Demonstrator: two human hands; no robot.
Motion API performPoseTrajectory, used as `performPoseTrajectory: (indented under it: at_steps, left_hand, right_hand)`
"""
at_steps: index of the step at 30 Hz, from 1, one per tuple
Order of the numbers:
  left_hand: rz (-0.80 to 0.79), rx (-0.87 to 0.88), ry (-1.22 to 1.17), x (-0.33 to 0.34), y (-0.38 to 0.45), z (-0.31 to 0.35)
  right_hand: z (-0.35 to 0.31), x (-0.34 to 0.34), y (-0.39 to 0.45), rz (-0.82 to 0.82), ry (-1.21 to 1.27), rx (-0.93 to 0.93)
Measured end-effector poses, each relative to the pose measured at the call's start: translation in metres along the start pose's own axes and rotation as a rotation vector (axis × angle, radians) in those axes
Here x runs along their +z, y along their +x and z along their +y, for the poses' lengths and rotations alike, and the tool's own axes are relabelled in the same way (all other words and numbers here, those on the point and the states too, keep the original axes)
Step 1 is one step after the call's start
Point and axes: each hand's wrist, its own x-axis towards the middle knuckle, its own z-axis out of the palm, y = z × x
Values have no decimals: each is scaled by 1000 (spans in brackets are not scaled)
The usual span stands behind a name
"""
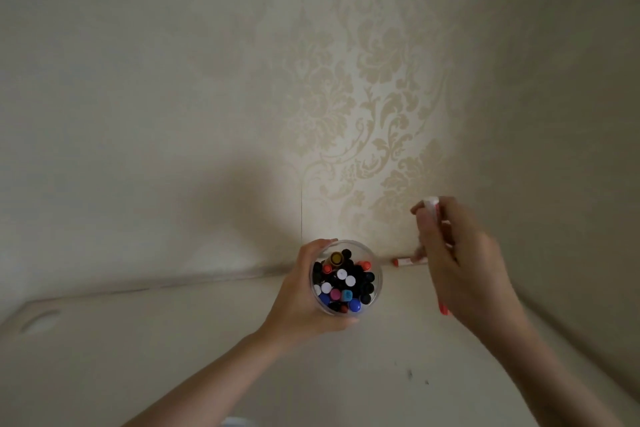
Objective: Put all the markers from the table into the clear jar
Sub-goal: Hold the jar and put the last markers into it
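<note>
Counter [173, 340]: pale and nearly bare; one red marker [403, 261] lies at the back edge against the wall, easy to overlook.
Jar [375, 288]: left hand [301, 298] has its grip wrapped round it, already crammed with caps; a newcomer could jam or bounce out.
Right hand [464, 263]: grip clenched on a white-and-pink marker [433, 210], blurred, beside the jar; a rushed drop may miss the rim.

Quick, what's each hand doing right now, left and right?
Left hand: closed around the clear jar full of markers.
Right hand: closed on a white marker with a red end.
</note>
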Motion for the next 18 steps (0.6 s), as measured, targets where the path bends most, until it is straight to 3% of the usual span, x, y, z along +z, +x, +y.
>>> performPoseTrajectory:
  at_steps: [2,7,18]
  left_hand:
    - [-4,5,-4,2,0,0]
    - [-9,22,-3,5,-4,3]
    - [23,20,9,4,-6,4]
  right_hand:
    - [-2,-3,4,43,149,22]
    - [-2,20,-4,129,232,-115]
    - [43,56,-33,89,-21,-164]
